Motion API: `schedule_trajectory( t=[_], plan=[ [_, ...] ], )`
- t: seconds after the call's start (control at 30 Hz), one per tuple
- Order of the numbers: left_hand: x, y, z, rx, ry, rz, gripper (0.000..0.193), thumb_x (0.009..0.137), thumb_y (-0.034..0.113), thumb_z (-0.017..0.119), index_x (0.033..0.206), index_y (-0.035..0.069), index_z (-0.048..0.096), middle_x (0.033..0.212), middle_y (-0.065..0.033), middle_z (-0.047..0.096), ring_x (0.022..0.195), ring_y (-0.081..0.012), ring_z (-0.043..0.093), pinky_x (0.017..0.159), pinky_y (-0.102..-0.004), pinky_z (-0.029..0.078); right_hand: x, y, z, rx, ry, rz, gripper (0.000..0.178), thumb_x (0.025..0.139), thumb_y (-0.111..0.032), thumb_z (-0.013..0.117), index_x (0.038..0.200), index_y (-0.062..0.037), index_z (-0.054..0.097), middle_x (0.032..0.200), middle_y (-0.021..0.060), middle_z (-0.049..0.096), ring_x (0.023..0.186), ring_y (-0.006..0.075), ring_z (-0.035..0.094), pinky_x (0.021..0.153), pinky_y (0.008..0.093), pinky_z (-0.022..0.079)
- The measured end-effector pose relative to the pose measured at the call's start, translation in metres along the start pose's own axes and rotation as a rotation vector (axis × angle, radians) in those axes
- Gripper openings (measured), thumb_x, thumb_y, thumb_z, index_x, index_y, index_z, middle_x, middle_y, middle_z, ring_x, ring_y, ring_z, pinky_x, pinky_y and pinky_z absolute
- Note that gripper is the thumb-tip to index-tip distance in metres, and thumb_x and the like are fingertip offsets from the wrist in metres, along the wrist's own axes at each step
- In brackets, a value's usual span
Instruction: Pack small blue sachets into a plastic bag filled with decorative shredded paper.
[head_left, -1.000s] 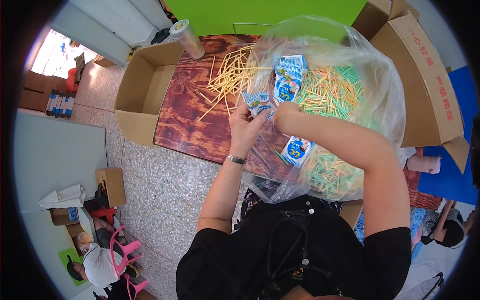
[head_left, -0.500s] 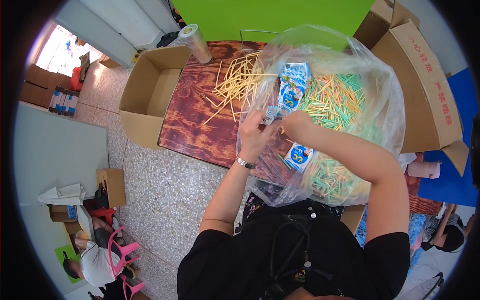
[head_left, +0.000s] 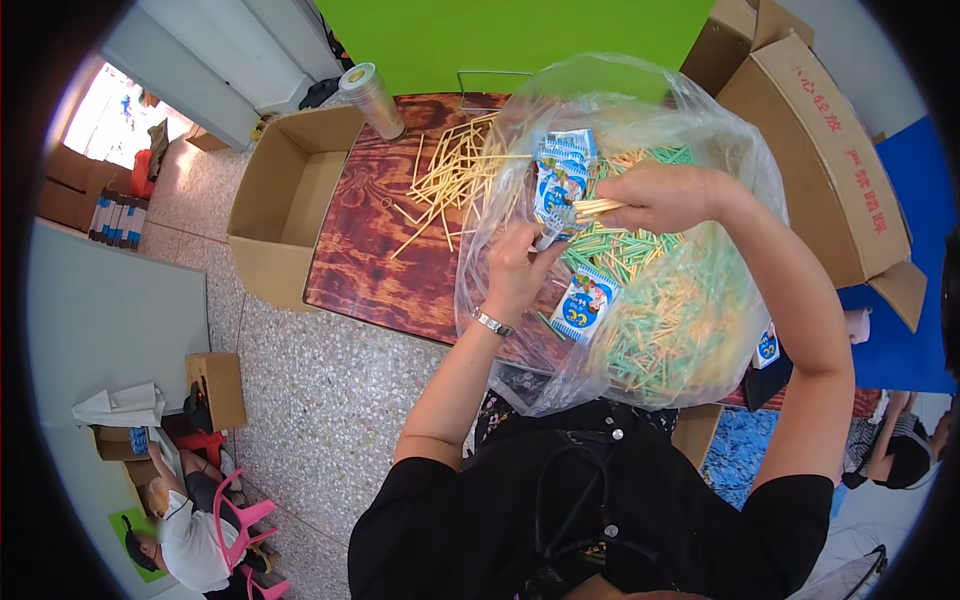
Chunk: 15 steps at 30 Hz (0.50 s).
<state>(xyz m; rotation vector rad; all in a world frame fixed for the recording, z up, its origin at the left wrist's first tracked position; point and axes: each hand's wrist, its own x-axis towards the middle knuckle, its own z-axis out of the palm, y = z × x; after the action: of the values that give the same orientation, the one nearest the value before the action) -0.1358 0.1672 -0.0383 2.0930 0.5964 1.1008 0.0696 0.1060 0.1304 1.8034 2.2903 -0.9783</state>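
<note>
My left hand (head_left: 513, 268) pinches a small blue-and-white packet (head_left: 553, 230) over the bag's near-left part. My right hand (head_left: 665, 194) grips a bundle of pale thin sticks (head_left: 597, 208), their ends pointing left at the packet's top. Whether the tips are inside it I cannot tell. Behind the packet lies a stack of similar packets (head_left: 562, 178); another packet (head_left: 585, 303) lies nearer me. Green, orange and yellow sticks (head_left: 635, 248) fill the large clear plastic bag (head_left: 745, 150) beneath my hands.
Longer yellow sticks (head_left: 465, 170) lie heaped on the reddish wood table (head_left: 365, 260). A tall clear cylinder (head_left: 372, 103) stands at the far left. An open carton (head_left: 285, 190) sits left, a larger carton (head_left: 815, 190) right. A person (head_left: 195, 540) sits at lower left.
My right hand has moved right and now shows a bundle of sticks in its fingers. My left hand keeps its packet in nearly the same place. The view has shifted slightly.
</note>
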Motion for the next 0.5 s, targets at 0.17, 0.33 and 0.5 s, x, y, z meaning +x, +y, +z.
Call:
schedule_trajectory(
  t=[0.17, 0.33, 0.5],
  plan=[
    [-0.001, 0.005, 0.004, 0.023, 0.011, 0.053, 0.028, 0.07, 0.005, 0.08, 0.09, 0.002, 0.06, 0.078, -0.0099, 0.059, 0.067, -0.0258, 0.057, 0.057, -0.0356, 0.046, 0.001, -0.003, -0.002, -0.136, 0.002, 0.016, 0.028, 0.093, -0.03, 0.053, 0.099, -0.0034, 0.058, 0.084, 0.0183, 0.064, 0.081, 0.0375, 0.062, 0.071, 0.0469, 0.048],
    [-0.001, 0.012, 0.007, 0.018, 0.036, 0.025, 0.027, 0.07, 0.006, 0.08, 0.089, 0.002, 0.061, 0.077, -0.0099, 0.059, 0.067, -0.0254, 0.058, 0.057, -0.0357, 0.046, 0.0, -0.009, -0.003, -0.246, -0.022, 0.068, 0.026, 0.091, -0.027, 0.056, 0.098, -0.0022, 0.059, 0.083, 0.0196, 0.064, 0.082, 0.0389, 0.062, 0.072, 0.048, 0.049],
    [-0.003, 0.009, 0.008, 0.057, 0.043, 0.015, 0.025, 0.072, 0.009, 0.079, 0.088, 0.002, 0.061, 0.076, -0.01, 0.059, 0.067, -0.0252, 0.057, 0.058, -0.036, 0.046, 0.0, -0.004, 0.001, -0.231, 0.036, -0.069, 0.021, 0.09, -0.023, 0.059, 0.089, -0.0027, 0.055, 0.076, 0.0203, 0.061, 0.077, 0.0405, 0.06, 0.068, 0.0491, 0.046]
  ],
)
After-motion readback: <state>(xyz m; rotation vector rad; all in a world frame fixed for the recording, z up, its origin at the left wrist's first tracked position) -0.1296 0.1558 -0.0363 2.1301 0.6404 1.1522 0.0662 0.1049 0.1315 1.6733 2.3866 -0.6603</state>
